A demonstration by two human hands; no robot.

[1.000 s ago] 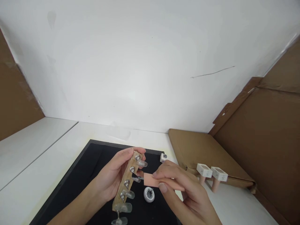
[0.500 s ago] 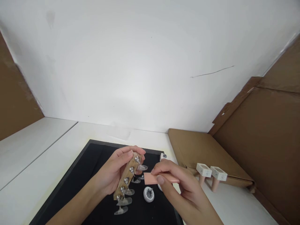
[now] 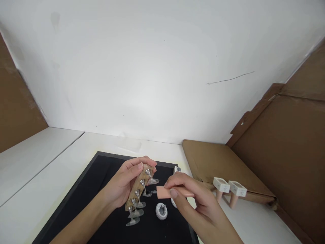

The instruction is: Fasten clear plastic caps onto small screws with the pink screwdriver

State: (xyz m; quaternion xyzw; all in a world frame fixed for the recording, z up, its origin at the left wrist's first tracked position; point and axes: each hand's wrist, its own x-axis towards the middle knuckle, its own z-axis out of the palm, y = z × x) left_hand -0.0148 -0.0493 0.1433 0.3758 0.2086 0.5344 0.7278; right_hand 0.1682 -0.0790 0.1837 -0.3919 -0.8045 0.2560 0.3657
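My left hand (image 3: 122,184) is wrapped round a wooden strip (image 3: 135,190), held at a slant above the black mat. Several clear nail tips (image 3: 137,213) stand out from it on small metal stems. A flat pink stick (image 3: 164,192) is pinched between the thumb and fingers of my right hand (image 3: 195,200), its blunt end close to the right of the nail tips. Below that end, a round white container (image 3: 161,211) with grey material inside rests on the mat.
Two white blocks on pinkish pegs (image 3: 221,185) (image 3: 237,188) stand at the right, beside a flat cardboard box (image 3: 218,161). A small white block (image 3: 177,169) is at the back edge of the black mat (image 3: 101,169). A cardboard wall (image 3: 284,145) rises at the right.
The lower end of the wooden strip and its nail tips have shifted slightly up and right in my left hand. My right hand and the pink stick have hardly moved.
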